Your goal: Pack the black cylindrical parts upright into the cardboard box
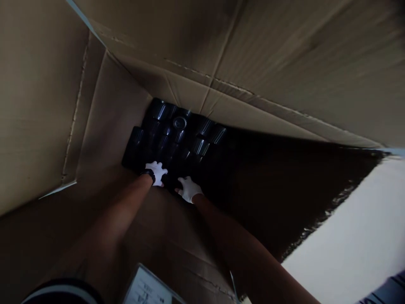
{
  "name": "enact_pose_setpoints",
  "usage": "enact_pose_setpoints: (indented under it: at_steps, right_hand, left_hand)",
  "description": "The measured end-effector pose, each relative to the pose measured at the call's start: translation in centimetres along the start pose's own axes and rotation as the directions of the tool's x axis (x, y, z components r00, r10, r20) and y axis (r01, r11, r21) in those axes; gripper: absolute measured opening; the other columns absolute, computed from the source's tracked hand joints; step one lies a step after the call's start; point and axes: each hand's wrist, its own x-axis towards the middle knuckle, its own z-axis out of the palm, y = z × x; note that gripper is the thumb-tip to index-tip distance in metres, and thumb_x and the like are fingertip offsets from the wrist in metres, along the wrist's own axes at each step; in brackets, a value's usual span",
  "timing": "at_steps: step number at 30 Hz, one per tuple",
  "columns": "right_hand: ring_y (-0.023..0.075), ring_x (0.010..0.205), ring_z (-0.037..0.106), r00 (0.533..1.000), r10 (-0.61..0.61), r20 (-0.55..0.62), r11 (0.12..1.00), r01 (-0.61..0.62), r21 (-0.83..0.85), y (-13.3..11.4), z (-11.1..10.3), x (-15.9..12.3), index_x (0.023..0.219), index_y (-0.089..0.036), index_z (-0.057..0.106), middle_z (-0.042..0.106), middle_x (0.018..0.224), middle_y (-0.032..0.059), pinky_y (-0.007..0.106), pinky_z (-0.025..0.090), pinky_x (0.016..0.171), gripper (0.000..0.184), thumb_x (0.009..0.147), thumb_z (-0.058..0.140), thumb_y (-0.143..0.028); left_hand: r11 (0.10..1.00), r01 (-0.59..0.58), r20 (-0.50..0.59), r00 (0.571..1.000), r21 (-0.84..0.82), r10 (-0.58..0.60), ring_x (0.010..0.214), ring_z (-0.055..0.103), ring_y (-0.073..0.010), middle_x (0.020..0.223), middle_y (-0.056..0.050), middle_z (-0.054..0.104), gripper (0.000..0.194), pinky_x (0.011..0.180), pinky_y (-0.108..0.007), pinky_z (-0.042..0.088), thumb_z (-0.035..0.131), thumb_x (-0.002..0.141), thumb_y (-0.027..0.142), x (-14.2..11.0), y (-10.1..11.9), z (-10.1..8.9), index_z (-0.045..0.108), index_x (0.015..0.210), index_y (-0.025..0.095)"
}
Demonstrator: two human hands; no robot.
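Observation:
Deep in a large cardboard box, several black cylindrical parts (201,147) lie packed in rows, shiny where light catches them. One of them shows a round end with a ridged rim (179,123). My left hand (155,173), in a white glove with bare fingertips and a dark band at the wrist, rests at the near edge of the parts with its fingers apart. A little to its right, my right hand (189,190), gloved alike, has thumb and fingers spread. Between the two hands it is too dark to make out any held part.
Tall cardboard walls (107,109) surround the parts on the left and far side. The right part of the box lies in deep shadow, ending at a ragged cardboard edge (329,211). A printed label in a clear sleeve (148,287) is near my body at the bottom.

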Motion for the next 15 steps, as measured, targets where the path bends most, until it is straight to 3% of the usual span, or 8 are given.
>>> enact_pose_setpoints:
  at_steps: [4, 9, 11, 15]
  right_hand:
    - [0.0354, 0.112, 0.060, 0.999, 0.027, -0.019, 1.000, -0.027, 0.016, -0.2, 0.4, 0.7, 0.141, -0.027, 0.043, 0.039, 0.142, 0.0150, 0.042, 0.051, 0.084, 0.071, 0.085, 0.054, -0.069]
    - [0.0338, 0.107, 0.062, 0.990, 0.133, -0.034, 0.991, -0.132, 0.036, -0.7, -0.1, 0.3, 0.133, -0.023, 0.050, 0.050, 0.132, 0.0158, 0.042, 0.051, 0.085, 0.063, 0.085, 0.059, -0.061]
    - [0.0343, 0.113, 0.060, 0.990, 0.142, 0.014, 0.990, -0.143, 0.019, -0.5, -0.5, 0.0, 0.141, -0.027, 0.046, 0.050, 0.136, 0.0157, 0.042, 0.050, 0.087, 0.066, 0.085, 0.059, -0.060]
    - [0.0376, 0.127, 0.051, 0.966, 0.172, 0.195, 0.985, -0.172, -0.019, -0.6, -1.7, 0.7, 0.154, -0.025, 0.028, 0.049, 0.144, 0.0166, 0.047, 0.046, 0.097, 0.092, 0.082, 0.054, -0.075]
  left_hand:
    - [0.999, 0.008, 0.057, 0.998, -0.050, -0.005, 0.117, 0.042, -0.0395, 0.131, -0.016, 0.045, 0.077, 0.085, -0.054, 0.047, 0.069, 0.064, 0.072, 0.4, 0.1, 0.0, 0.059, 0.129, 0.031]
    - [0.998, -0.011, 0.186, 0.982, -0.055, 0.021, 0.119, 0.041, -0.0401, 0.132, -0.016, 0.045, 0.080, 0.092, -0.053, 0.044, 0.073, 0.060, 0.071, 0.7, 0.3, -0.6, 0.062, 0.128, 0.030]
    - [0.999, -0.001, 0.204, 0.979, -0.041, 0.009, 0.121, 0.040, -0.0411, 0.134, -0.017, 0.045, 0.082, 0.095, -0.053, 0.043, 0.074, 0.059, 0.071, 0.7, 0.5, -1.0, 0.063, 0.129, 0.030]
    - [1.000, 0.019, 0.235, 0.972, -0.008, -0.017, 0.122, 0.042, -0.0410, 0.136, -0.018, 0.046, 0.084, 0.099, -0.051, 0.041, 0.077, 0.059, 0.067, 1.1, 1.2, -1.8, 0.062, 0.132, 0.028]
